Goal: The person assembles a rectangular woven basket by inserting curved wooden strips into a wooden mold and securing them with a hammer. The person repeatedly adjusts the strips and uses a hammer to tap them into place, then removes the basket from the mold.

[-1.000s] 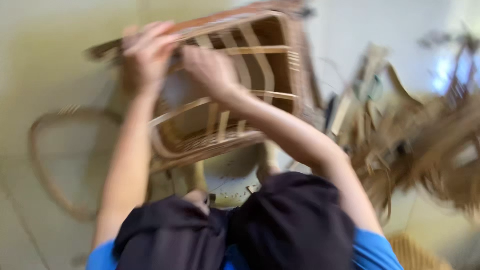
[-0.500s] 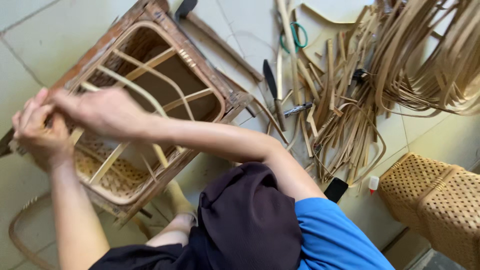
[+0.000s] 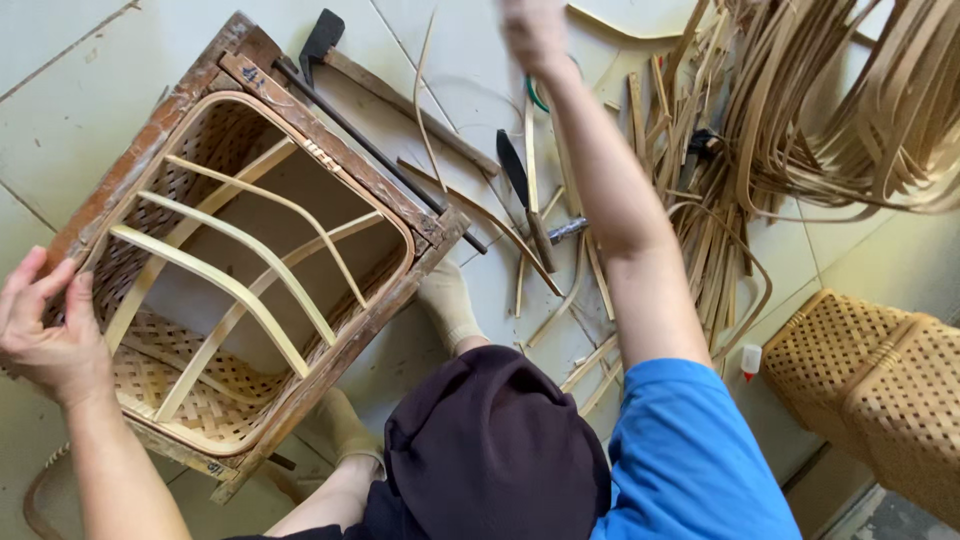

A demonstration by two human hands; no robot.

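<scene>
The left hand (image 3: 45,335) rests on the left edge of a wooden frame (image 3: 340,165) that lies on the tiled floor (image 3: 60,120). Its fingers (image 3: 25,285) are spread and loosely curled over the frame's rim, touching it rather than clamping it. Inside the frame sits a woven basket (image 3: 150,385), its mouth turned toward the camera, with pale bent strips (image 3: 240,290) crossing the opening. The basket's woven wall lies just right of the left fingertips.

The right hand (image 3: 535,30) is stretched far out at the top of the view, well apart from the frame. It is blurred, and I cannot tell whether its fingers are open or closed, or whether they hold anything. It hangs above loose strips beside a heap of long cane (image 3: 840,110).

A knife (image 3: 522,195) lies on the floor between the frame and the right forearm. A hammer (image 3: 325,40) lies along the frame's upper side. A finished basket (image 3: 880,380) stands at the far right.
</scene>
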